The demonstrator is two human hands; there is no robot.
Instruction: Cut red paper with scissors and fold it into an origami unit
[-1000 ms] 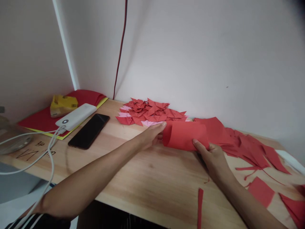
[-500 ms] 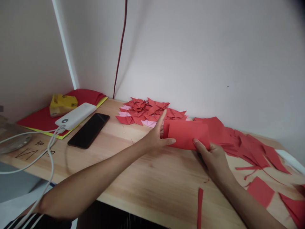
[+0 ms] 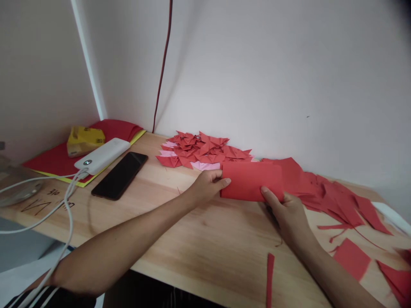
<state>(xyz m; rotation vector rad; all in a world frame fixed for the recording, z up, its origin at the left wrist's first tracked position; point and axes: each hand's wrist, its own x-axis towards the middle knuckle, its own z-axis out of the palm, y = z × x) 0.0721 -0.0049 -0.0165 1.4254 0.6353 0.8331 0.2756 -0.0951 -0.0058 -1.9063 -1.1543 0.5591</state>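
Note:
A folded sheet of red paper is held up above the wooden table, between both hands. My left hand pinches its left edge, thumb in front and fingers behind. At the lower right corner my right hand grips it, thumb pressed on the front face; the fingers behind the paper are hidden. Behind the sheet lies a pile of folded red and pink paper shapes against the wall. To the right, flat red paper pieces are spread in an overlapping heap.
At the left are a black phone and a white power bank with white cables. A yellow packet rests on red sheets. A red paper strip lies near the front edge, and red scraps at the right.
My left hand's raised index finger has come down, and the hand now pinches the paper's left edge. The two layers there now line up. My right hand has hardly moved.

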